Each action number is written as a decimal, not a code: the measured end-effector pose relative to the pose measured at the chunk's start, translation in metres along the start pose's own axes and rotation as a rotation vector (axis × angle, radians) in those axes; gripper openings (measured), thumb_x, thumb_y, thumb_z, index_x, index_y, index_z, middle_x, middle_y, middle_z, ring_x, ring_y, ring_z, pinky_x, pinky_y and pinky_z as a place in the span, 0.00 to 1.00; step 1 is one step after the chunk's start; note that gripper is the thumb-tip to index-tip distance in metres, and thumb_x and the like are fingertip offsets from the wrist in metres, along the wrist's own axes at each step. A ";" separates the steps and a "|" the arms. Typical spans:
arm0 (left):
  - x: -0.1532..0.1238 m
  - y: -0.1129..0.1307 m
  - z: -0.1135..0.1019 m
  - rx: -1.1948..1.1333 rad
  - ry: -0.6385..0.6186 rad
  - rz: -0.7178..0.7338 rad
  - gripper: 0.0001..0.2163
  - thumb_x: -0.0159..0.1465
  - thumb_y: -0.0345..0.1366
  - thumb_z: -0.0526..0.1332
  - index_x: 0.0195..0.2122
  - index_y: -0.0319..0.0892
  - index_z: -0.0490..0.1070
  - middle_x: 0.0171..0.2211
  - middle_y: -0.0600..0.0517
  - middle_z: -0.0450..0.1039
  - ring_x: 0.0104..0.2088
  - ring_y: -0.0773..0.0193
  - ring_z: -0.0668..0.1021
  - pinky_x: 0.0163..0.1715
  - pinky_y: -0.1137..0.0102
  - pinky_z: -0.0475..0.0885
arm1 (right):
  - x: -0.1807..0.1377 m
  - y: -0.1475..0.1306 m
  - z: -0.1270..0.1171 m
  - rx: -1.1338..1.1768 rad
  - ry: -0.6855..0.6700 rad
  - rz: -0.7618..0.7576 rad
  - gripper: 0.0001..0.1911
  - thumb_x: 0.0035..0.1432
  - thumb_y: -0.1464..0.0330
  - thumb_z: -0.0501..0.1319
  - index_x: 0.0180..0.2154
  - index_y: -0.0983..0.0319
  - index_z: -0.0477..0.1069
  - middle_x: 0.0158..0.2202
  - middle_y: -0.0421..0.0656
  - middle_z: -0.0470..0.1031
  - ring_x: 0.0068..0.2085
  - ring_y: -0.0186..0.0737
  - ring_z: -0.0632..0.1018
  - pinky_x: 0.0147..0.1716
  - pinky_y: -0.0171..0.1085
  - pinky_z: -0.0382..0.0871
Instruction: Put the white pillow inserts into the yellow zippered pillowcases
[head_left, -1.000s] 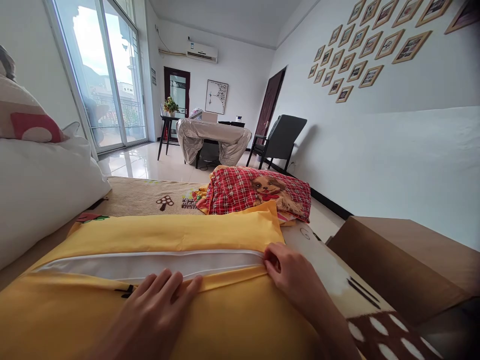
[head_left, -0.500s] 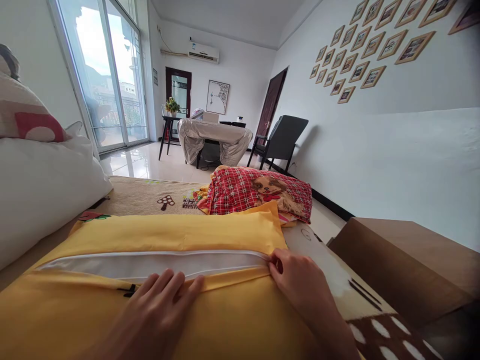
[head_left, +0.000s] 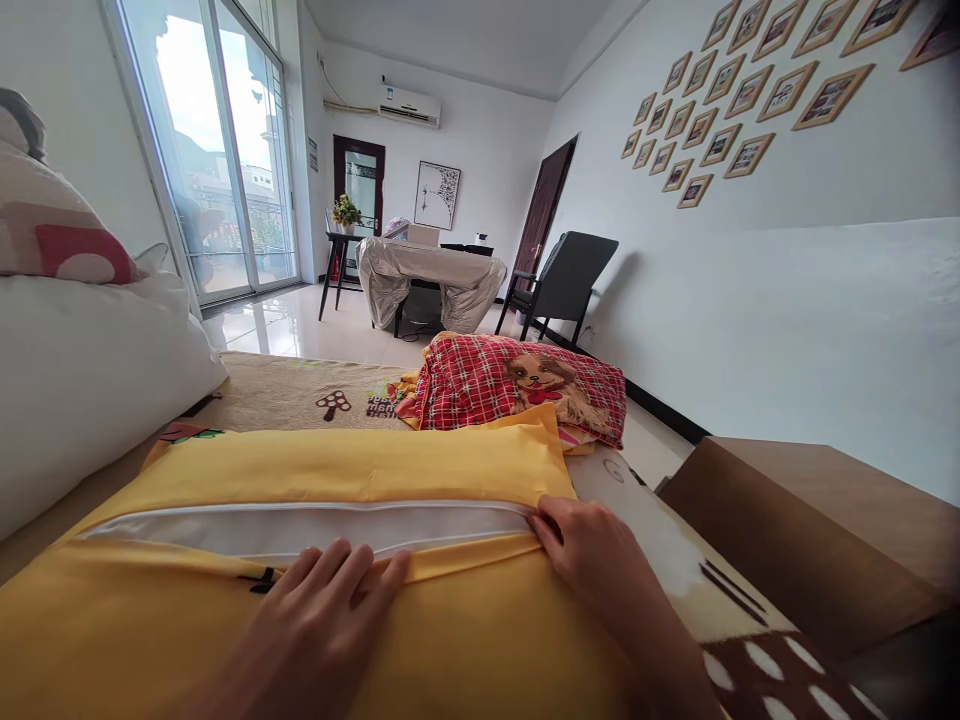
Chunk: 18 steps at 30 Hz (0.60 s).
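A yellow pillowcase lies flat before me, its long zipper gaping so that the white pillow inside shows. At the right end of the opening, my right hand is closed, thumb and forefinger pinching the zipper; any slider is hidden under the fingers. My left hand rests on the near side of the opening, its bent fingers gripping the pillowcase edge. Beside those fingers a small black printed mark shows on the yellow cloth.
Beyond the pillowcase lies a red plaid pillow with a dog picture, on a patterned blanket. A large white pillow bulges at left. To the right stands a brown cardboard box. Farther back are a covered table and a dark chair.
My right hand has shifted slightly left along the zipper, and the right end of the opening is a bit shorter. My left hand stays in place.
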<state>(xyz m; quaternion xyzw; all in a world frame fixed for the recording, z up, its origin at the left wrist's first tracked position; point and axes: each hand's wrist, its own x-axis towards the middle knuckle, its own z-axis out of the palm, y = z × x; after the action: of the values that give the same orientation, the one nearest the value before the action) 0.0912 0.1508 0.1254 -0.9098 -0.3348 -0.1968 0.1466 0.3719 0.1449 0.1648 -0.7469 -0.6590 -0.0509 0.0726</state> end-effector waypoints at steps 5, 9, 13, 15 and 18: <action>0.001 -0.001 0.001 -0.016 0.008 -0.004 0.26 0.58 0.21 0.52 0.57 0.44 0.64 0.39 0.49 0.72 0.39 0.61 0.72 0.40 0.68 0.67 | -0.002 0.010 -0.008 0.138 -0.093 -0.038 0.12 0.63 0.69 0.52 0.33 0.58 0.74 0.32 0.40 0.79 0.34 0.40 0.76 0.32 0.34 0.59; -0.001 0.000 0.000 -0.007 -0.002 -0.007 0.26 0.58 0.21 0.51 0.57 0.44 0.64 0.39 0.49 0.72 0.39 0.61 0.72 0.40 0.68 0.67 | -0.005 0.011 -0.009 0.120 -0.116 -0.023 0.13 0.62 0.70 0.52 0.33 0.57 0.75 0.32 0.41 0.79 0.35 0.41 0.76 0.32 0.35 0.58; -0.002 0.000 -0.001 -0.005 0.002 0.009 0.24 0.59 0.21 0.51 0.57 0.43 0.64 0.39 0.49 0.72 0.39 0.61 0.72 0.40 0.68 0.68 | -0.005 0.009 -0.009 0.075 -0.109 -0.009 0.13 0.62 0.70 0.52 0.32 0.58 0.74 0.31 0.42 0.79 0.34 0.42 0.76 0.31 0.35 0.56; -0.002 0.000 -0.001 0.002 0.006 0.011 0.24 0.60 0.21 0.51 0.57 0.43 0.65 0.39 0.49 0.72 0.39 0.61 0.72 0.40 0.68 0.68 | -0.005 0.009 -0.010 0.083 -0.121 -0.013 0.12 0.62 0.70 0.51 0.32 0.59 0.72 0.30 0.42 0.78 0.33 0.41 0.75 0.31 0.35 0.56; -0.001 0.000 -0.001 0.008 -0.009 0.009 0.25 0.59 0.21 0.51 0.57 0.43 0.64 0.39 0.49 0.72 0.39 0.61 0.72 0.40 0.68 0.68 | -0.004 0.010 -0.010 0.110 -0.147 -0.025 0.11 0.63 0.70 0.50 0.32 0.60 0.69 0.30 0.42 0.77 0.33 0.40 0.75 0.30 0.34 0.56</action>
<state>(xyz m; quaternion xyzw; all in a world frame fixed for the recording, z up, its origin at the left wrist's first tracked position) 0.0906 0.1498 0.1264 -0.9116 -0.3321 -0.1905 0.1496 0.3815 0.1378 0.1731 -0.7351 -0.6738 0.0394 0.0645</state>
